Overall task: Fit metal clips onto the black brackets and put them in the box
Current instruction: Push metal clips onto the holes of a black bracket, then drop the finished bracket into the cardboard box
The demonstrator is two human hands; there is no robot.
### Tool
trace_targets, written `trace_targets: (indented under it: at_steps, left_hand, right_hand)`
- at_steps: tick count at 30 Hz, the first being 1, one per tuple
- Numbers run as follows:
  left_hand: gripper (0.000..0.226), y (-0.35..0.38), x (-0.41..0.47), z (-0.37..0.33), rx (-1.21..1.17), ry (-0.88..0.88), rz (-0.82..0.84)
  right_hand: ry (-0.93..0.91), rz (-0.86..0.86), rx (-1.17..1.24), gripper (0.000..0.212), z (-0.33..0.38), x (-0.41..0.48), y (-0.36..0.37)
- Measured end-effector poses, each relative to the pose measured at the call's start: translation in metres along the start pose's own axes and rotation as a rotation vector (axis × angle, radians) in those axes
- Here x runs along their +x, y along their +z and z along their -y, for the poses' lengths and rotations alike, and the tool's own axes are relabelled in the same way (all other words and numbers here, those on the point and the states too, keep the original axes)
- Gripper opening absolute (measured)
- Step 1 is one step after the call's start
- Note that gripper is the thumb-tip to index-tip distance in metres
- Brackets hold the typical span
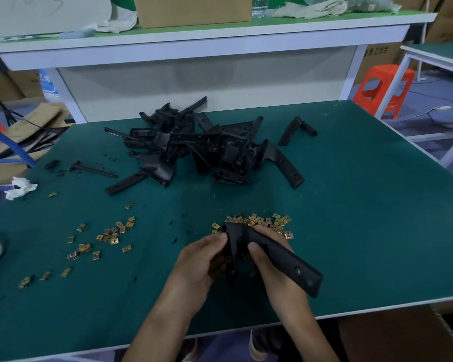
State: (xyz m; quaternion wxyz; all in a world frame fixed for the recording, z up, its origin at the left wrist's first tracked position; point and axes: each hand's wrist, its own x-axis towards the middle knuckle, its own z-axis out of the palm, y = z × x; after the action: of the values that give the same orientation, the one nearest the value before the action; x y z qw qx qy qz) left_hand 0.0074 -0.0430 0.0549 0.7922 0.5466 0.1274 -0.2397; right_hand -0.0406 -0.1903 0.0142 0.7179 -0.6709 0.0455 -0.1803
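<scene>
Loose clips (110, 236) are scattered left, well apart from both hands. Left hand (199, 259) curls round the short leg of the bracket (285, 258), thumb at its corner. One gold clip (229, 258) sits on that leg beside the fingers; can't tell if it's seated. Right hand (272, 270) grips the long arm. Long axis runs down-right toward the cardboard box (403, 333) below the table edge. Right hand is nearer the box, so it likely makes the drop.
</scene>
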Motion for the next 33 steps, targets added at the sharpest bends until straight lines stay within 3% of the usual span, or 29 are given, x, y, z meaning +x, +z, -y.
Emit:
trace_targets:
  at_steps: [3, 8, 11, 17, 25, 28, 33]
  left_hand:
    - [0.024, 0.008, -0.005, 0.004, 0.005, 0.079, 0.028]
    - [0.011, 0.016, -0.001, 0.007, 0.315, 0.270, -0.145]
    - [0.013, 0.013, 0.002, 0.007, 0.409, 0.294, -0.148]
    - [0.025, 0.007, 0.010, 0.011, 0.424, 0.351, -0.247]
    - [0.021, 0.011, 0.007, 0.016, 0.467, 0.423, -0.250]
    - [0.017, 0.023, 0.002, 0.023, 0.453, 0.433, -0.181]
    - [0.017, 0.063, -0.006, 0.040, 0.652, 0.365, 0.162]
  right_hand:
    - [-0.033, -0.043, -0.007, 0.028, 0.004, -0.002, 0.001]
    - [-0.051, -0.101, -0.112, 0.036, 0.002, -0.011, 0.001]
    - [-0.085, -0.102, -0.222, 0.043, 0.005, -0.014, 0.003]
    - [-0.052, -0.063, -0.310, 0.057, 0.015, -0.017, 0.002]
    - [0.032, -0.071, -0.245, 0.050, 0.025, -0.034, -0.010]
    - [0.042, -0.142, -0.253, 0.049, 0.031, -0.055, -0.033]
    - [0.070, -0.404, -0.257, 0.060, 0.035, -0.100, -0.082]
